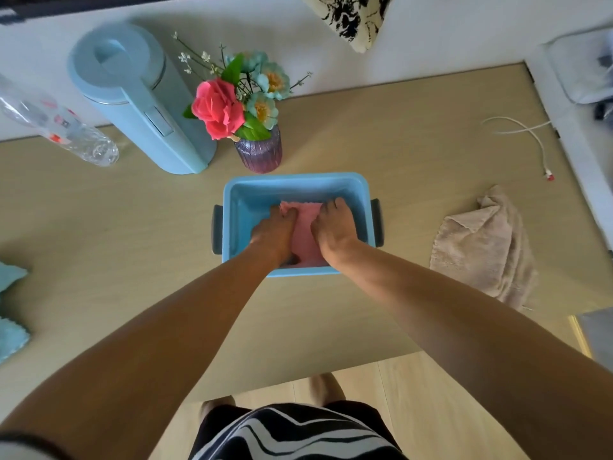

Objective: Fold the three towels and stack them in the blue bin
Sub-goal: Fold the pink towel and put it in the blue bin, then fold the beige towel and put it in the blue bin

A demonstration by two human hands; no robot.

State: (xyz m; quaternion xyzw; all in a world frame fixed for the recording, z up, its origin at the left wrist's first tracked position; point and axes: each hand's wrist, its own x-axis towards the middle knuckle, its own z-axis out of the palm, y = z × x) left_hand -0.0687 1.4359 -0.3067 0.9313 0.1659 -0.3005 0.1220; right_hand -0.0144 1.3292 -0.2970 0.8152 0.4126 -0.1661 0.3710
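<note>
**2 hands press a pink towel into the blue bin**

The left hand (274, 229) and right hand (335, 227) lie palm-down, fingers together and flat, on the folded pink towel (303, 234), gripping nothing. The towel sits inside the blue bin (292, 185), mid-table (398, 144). A beige towel (481, 247) lies crumpled to the bin's right, well apart. A teal towel (11, 313) shows at the left edge. Behind the bin stand a flower vase (258, 151) and a blue kettle (139, 101).
</note>
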